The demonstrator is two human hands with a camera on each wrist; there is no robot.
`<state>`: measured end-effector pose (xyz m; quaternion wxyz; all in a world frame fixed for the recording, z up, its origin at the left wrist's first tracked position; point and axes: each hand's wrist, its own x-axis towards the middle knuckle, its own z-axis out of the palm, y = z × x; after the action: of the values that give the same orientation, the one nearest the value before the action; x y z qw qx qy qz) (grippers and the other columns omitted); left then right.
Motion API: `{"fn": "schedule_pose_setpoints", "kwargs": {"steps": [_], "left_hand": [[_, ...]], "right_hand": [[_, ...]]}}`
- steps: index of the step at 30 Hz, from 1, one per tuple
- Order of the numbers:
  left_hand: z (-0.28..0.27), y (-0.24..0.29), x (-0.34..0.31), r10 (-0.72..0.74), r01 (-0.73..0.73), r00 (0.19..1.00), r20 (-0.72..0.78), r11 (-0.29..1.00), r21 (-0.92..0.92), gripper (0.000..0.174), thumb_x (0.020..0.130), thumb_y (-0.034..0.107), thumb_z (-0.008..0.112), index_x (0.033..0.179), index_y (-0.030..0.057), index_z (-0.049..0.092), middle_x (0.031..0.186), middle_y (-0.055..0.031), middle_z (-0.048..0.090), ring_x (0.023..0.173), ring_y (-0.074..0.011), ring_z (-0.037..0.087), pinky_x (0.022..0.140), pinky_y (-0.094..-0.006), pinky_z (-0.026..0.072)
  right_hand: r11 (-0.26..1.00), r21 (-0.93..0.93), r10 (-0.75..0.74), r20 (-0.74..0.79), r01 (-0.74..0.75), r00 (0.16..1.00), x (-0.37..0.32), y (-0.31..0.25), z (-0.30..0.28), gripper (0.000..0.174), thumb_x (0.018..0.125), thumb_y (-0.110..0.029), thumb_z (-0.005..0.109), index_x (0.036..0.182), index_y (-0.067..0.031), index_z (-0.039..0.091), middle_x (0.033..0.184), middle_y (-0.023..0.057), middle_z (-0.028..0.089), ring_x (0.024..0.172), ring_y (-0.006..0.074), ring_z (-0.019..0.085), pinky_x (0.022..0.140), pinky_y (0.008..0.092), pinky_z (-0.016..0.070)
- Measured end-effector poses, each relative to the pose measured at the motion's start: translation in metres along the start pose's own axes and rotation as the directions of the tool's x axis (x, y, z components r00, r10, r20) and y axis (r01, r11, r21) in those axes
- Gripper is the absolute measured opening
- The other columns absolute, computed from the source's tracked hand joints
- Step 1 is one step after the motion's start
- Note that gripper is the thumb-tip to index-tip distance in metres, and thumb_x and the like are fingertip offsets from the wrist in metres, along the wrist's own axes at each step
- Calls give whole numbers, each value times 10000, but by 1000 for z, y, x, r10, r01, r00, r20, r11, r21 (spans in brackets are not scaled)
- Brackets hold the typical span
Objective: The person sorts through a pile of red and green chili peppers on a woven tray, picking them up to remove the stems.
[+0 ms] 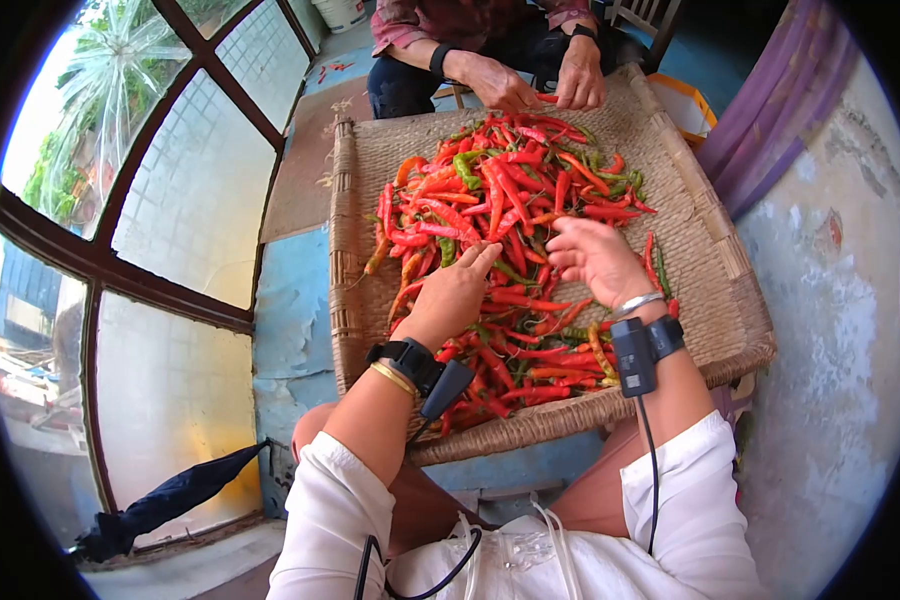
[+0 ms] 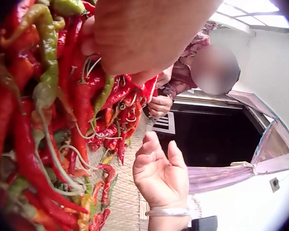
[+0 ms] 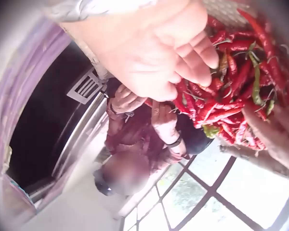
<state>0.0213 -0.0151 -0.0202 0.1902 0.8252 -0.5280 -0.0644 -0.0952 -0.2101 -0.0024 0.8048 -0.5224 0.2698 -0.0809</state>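
A heap of red and green chilies (image 1: 490, 190) covers a woven tray (image 1: 342, 250) that rests on my knees. My left hand (image 1: 450, 295) lies on the heap near its middle, thumb stretched out and fingers bent down among the chilies (image 2: 77, 96); no chili shows pinched in it. My right hand (image 1: 592, 258) hovers just right of it, with relaxed fingers (image 3: 197, 57) touching the top of the chilies (image 3: 231, 96) and an empty palm (image 2: 161, 178). Both wrists carry black camera bands.
Across the tray sits another person whose hands (image 1: 500, 85) work at the far edge of the heap. A big window (image 1: 170, 200) runs along the left, with a folded dark umbrella (image 1: 170, 500) below it. At the right are a worn wall (image 1: 830, 300) and a purple curtain (image 1: 770, 100).
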Motion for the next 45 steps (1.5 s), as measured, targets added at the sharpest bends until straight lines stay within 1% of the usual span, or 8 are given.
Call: {"fn": "schedule_pose_setpoints", "kwargs": {"steps": [7, 15, 18, 23, 29, 33, 37, 45], "left_hand": [[8, -2, 0, -41, 31, 996, 77, 991, 126, 375, 744, 62, 536, 1117, 93, 517, 1051, -107, 522, 838, -289, 587, 672, -389, 485], [7, 3, 3, 109, -106, 992, -58, 993, 53, 142, 758, 100, 566, 895, 74, 592, 941, -92, 557, 779, -274, 589, 675, -371, 484], [-11, 19, 5, 63, -118, 980, -187, 948, -295, 134, 765, 59, 598, 891, 27, 563, 846, -123, 590, 751, -273, 592, 651, -337, 473], [-14, 10, 7, -99, -31, 933, -346, 936, -351, 175, 773, 105, 624, 927, 36, 578, 834, -135, 602, 773, -242, 611, 628, -334, 465], [-8, 7, 2, 10, -23, 998, -57, 975, -221, 186, 775, 148, 596, 921, 34, 600, 822, -143, 612, 772, -294, 599, 673, -364, 469], [6, 8, -5, 68, -65, 991, 119, 998, -22, 252, 734, 171, 608, 968, 78, 609, 900, -100, 595, 818, -282, 588, 707, -372, 478], [5, 10, -5, 34, -42, 984, 177, 998, 44, 255, 724, 166, 617, 970, 98, 611, 890, -82, 572, 798, -266, 590, 690, -378, 481], [-9, 16, 0, 46, -41, 997, 57, 995, -88, 177, 739, 140, 617, 899, 64, 616, 826, -94, 592, 718, -284, 596, 627, -373, 478]], "right_hand": [[772, -636, 138, 139, -19, 981, -9, 16, 30, 445, 847, -186, 540, 1217, 40, 444, 982, 77, 593, 735, 101, 584, 522, 218, 466], [712, -698, 97, 206, 77, 974, -15, 11, 38, 285, 827, -110, 565, 1086, 9, 566, 742, 15, 597, 585, 67, 541, 495, 222, 446], [723, -682, 68, 232, 113, 970, -14, 5, 37, 230, 830, -136, 572, 1011, 3, 599, 699, 8, 590, 532, 61, 521, 474, 212, 438], [857, -511, 13, 154, 68, 988, -9, -18, 15, 172, 828, -179, 581, 837, -12, 623, 641, 11, 582, 463, 64, 508, 427, 183, 393], [965, 249, -25, -212, 79, 977, -8, -21, -2, 274, 870, -313, 533, 926, -45, 538, 722, 54, 607, 558, 107, 582, 430, 204, 438], [961, -245, 135, 8, -129, 991, -8, -5, 11, 348, 857, -303, 545, 1064, -25, 509, 815, 82, 617, 611, 107, 589, 452, 227, 454], [620, -754, -17, 262, 215, 965, -5, 22, 28, 358, 802, -180, 603, 1082, 38, 553, 837, 90, 623, 681, 139, 600, 588, 274, 482], [334, -799, -169, 472, 501, 865, -5, 30, 29, 284, 757, -132, 609, 1016, -14, 599, 830, 108, 636, 764, 177, 609, 692, 312, 481]]}}
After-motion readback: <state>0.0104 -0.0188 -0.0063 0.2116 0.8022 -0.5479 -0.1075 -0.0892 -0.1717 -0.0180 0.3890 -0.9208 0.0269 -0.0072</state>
